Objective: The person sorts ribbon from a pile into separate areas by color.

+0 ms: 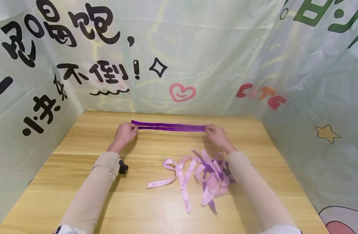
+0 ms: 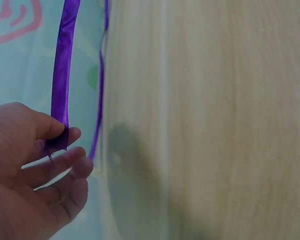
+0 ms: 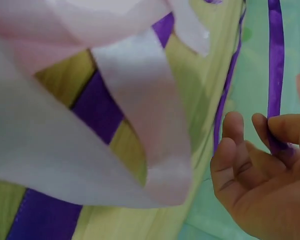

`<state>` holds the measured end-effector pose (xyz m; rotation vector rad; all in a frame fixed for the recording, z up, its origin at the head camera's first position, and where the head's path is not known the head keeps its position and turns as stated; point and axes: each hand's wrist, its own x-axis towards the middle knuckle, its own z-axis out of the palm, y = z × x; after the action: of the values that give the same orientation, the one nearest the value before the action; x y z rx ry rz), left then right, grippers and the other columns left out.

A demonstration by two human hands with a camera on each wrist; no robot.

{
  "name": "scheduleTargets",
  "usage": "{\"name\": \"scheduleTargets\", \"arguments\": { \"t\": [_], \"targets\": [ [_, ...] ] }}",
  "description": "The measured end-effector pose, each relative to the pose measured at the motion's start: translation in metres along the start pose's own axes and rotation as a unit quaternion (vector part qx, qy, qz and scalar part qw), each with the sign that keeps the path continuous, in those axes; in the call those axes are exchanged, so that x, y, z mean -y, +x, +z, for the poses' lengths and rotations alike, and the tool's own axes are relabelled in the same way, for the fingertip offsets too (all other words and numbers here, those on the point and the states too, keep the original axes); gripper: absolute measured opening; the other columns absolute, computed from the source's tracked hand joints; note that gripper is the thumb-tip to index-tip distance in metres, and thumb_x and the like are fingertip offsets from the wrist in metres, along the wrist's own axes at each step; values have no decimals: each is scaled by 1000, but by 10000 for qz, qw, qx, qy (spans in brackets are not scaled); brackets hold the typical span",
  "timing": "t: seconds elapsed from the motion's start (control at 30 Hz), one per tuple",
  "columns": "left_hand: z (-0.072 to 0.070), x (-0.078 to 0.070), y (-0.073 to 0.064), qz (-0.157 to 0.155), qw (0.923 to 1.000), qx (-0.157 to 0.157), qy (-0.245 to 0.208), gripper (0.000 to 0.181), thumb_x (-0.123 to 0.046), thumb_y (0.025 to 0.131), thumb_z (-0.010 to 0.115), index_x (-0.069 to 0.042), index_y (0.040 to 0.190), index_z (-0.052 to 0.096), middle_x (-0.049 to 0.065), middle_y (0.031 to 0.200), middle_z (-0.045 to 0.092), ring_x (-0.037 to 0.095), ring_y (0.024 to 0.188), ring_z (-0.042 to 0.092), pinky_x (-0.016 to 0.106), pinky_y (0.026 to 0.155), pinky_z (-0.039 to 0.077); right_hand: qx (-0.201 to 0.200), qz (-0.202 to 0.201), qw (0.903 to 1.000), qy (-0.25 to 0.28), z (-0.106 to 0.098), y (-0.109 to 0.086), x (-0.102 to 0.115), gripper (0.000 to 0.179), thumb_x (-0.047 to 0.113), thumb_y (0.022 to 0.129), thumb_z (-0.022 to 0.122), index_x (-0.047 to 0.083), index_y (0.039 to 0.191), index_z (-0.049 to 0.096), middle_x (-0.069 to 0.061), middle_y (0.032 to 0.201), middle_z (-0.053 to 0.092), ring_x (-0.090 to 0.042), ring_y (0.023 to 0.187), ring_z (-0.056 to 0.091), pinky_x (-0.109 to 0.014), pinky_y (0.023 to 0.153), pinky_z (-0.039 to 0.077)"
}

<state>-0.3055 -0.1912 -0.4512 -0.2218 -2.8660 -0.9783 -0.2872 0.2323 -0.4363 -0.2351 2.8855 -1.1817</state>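
Observation:
A purple satin ribbon [image 1: 158, 128] is stretched between both hands toward the far side of the table. My left hand [image 1: 124, 134] pinches its left end between thumb and forefinger; in the left wrist view that cut end [image 2: 57, 142] shows loose threads. My right hand [image 1: 220, 137] pinches the other end, with its remaining fingers loosely bent in the right wrist view. Just beyond runs a second purple ribbon [image 1: 151, 123], nearly parallel to the held one. Nearer the right forearm lies a tangled heap of pink and purple ribbons [image 1: 214, 182].
Pale pink ribbon strands [image 1: 183, 185] spread leftward from the heap on the wooden table [image 1: 132, 201]. A printed cloth [image 1: 196, 58] hangs along the back and both sides. A small black device [image 1: 123, 167] sits at the left wrist.

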Motion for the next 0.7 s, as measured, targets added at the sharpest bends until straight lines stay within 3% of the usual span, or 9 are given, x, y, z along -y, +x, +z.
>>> {"name": "scheduleTargets", "arguments": {
  "t": [0.07,0.13,0.23,0.3,0.33,0.37,0.47,0.6,0.7],
  "targets": [
    [3,4,2,68,9999,-21,82,46,-16,108,50,-14,63,43,2,56,39,17,51,37,33,60,36,91,56,9999,59,1,3,-1,34,17,110,47,-7,126,66,-11,80,58,-20,70,57,-36,75,55],
    [6,7,4,208,9994,-99,243,46,-15,108,51,-13,62,42,10,64,53,23,57,46,37,65,40,141,92,9998,58,1,4,-2,36,16,110,48,-7,133,63,-15,89,63,-23,78,64,-37,79,59],
    [11,11,8,367,9980,-247,446,41,-16,107,51,-9,67,50,24,105,74,39,85,68,46,79,50,181,146,9997,54,2,6,-4,36,16,110,47,-7,133,63,-23,100,66,-25,84,67,-42,84,61],
    [12,13,11,400,9975,-287,497,37,-17,108,49,-7,73,56,24,139,67,46,99,69,50,88,51,167,165,9997,33,3,9,-7,35,15,110,47,-6,131,65,-23,103,67,-23,83,67,-42,84,61],
    [12,13,13,406,9974,-311,510,36,-18,108,48,-6,76,58,24,147,61,48,107,69,52,90,51,168,186,9997,45,3,10,-8,34,16,110,47,-6,129,66,-22,101,67,-22,80,66,-41,83,61],
    [12,13,14,387,9977,-301,473,35,-19,108,47,-5,78,59,25,151,58,49,104,68,53,89,51,168,192,9997,42,4,12,-9,33,16,110,47,-5,127,67,-21,99,67,-21,78,65,-39,81,60],
    [11,14,18,350,9981,-228,450,33,-21,109,47,-2,89,65,24,144,63,44,85,65,50,80,49,151,239,9996,38,5,16,-13,33,17,110,48,-4,126,68,-16,95,67,-17,71,62,-33,74,58],
    [10,17,21,305,9976,-4,621,32,-23,109,48,-3,112,73,21,118,74,33,85,64,48,79,51,185,418,9989,41,7,22,-18,34,20,110,50,-3,126,69,-12,86,66,-13,64,59,-28,67,54],
    [11,20,24,184,9969,239,720,32,-23,109,48,-5,117,73,19,110,74,32,86,64,48,80,51,191,519,9985,6,7,25,-20,34,21,108,53,-4,126,69,-13,81,68,-12,59,56,-26,63,52]
  ]
}}
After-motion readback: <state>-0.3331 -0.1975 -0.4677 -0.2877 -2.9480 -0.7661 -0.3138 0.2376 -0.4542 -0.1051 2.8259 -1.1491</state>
